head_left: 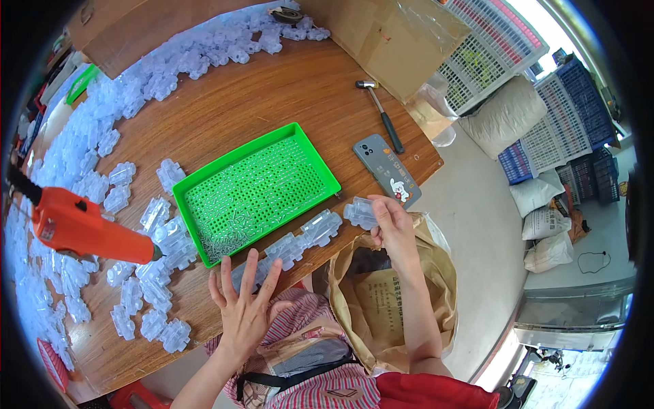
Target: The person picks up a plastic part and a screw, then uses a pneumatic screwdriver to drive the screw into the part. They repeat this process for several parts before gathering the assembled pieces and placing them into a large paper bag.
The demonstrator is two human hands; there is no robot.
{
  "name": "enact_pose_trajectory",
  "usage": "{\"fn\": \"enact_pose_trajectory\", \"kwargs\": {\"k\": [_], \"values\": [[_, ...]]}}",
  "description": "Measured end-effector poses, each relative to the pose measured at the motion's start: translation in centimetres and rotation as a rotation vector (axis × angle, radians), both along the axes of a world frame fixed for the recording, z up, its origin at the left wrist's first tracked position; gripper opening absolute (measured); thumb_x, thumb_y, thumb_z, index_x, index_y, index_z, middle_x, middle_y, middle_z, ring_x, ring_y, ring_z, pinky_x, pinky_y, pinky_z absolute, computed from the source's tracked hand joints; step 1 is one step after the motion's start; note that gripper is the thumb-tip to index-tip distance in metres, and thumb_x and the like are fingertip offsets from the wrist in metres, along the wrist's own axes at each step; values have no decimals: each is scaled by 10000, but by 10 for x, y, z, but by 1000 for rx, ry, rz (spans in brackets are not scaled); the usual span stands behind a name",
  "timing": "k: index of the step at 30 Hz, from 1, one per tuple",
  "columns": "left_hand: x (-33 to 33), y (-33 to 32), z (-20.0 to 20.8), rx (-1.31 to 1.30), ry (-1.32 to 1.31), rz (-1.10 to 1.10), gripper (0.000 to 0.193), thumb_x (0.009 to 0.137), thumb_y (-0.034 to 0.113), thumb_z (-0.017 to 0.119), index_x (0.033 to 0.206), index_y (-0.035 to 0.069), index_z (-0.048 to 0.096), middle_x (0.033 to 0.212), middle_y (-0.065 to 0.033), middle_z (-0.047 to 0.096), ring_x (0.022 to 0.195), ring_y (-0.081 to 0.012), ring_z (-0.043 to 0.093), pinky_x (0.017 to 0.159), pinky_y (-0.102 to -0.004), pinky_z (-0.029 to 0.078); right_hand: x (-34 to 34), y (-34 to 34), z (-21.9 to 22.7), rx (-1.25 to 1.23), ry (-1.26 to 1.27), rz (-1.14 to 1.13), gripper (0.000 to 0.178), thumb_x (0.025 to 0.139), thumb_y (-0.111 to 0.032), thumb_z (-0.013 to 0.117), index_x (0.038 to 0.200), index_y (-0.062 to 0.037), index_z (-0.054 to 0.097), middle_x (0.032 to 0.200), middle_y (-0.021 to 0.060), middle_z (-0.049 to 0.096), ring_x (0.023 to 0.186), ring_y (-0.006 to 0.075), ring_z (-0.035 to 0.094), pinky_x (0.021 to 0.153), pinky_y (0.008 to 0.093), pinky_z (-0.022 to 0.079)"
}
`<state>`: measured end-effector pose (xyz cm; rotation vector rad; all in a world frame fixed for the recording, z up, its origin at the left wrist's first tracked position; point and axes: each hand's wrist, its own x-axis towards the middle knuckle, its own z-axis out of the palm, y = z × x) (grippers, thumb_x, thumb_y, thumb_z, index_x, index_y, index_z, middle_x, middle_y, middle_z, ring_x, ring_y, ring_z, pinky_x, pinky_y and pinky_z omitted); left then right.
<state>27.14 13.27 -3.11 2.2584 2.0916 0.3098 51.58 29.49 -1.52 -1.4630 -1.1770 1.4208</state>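
Observation:
A row of several transparent plastic pieces (320, 227) lies along the table's front edge. My left hand (245, 307) rests at the row's left end with its fingers spread, partly covering the pieces there. At the right end, my right hand (397, 235) pinches one transparent plastic piece (360, 213) between thumb and fingers. Just beyond the row sits a green perforated tray (298, 129), with many small metal screws (231, 235) gathered mostly toward its near left corner.
An orange electric screwdriver (92, 225) hangs at left above loose plastic pieces (157, 293). A large heap (129, 95) lines the far side. A phone (387, 169) and a hammer (381, 116) lie at right. Below my right arm stands an open brown paper sack (436, 273).

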Motion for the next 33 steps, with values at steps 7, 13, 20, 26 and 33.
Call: {"fn": "enact_pose_trajectory", "kwargs": {"k": [7,13,20,26,33], "values": [[-1,0,-2,11,40,-19,791,771,528,685,1460,259,407,1557,-115,224,1417,-458,106,1110,-620,102,-3,10,10,18,-148,-69,295,955,-284,627,1026,-3,574,747,13,564,483,41,460,382,191,345],[-1,-2,-7,13,76,-12,781,778,554,668,1459,271,410,1557,-124,222,1420,-450,106,1128,-598,79,5,14,5,-14,-177,-18,295,941,-253,645,1068,6,583,795,33,590,524,52,512,414,200,369],[-2,-2,-9,16,82,-12,792,773,558,669,1465,284,399,1558,-133,215,1418,-445,113,1130,-596,84,-2,-7,23,269,-335,-122,271,903,-177,689,1057,13,572,923,81,584,592,104,571,483,226,460],[0,-2,-8,25,77,-8,792,769,557,674,1460,277,406,1558,-138,208,1418,-445,114,1130,-595,93,-25,-22,11,613,-655,39,270,861,-113,709,1097,-33,604,1076,141,551,794,260,614,619,348,520],[-1,-4,-10,18,85,0,778,780,568,653,1457,274,408,1559,-138,202,1415,-448,115,1130,-598,95,-16,-7,10,786,-930,141,376,883,12,579,1247,-82,576,1256,148,505,1091,329,523,892,432,445]]}}
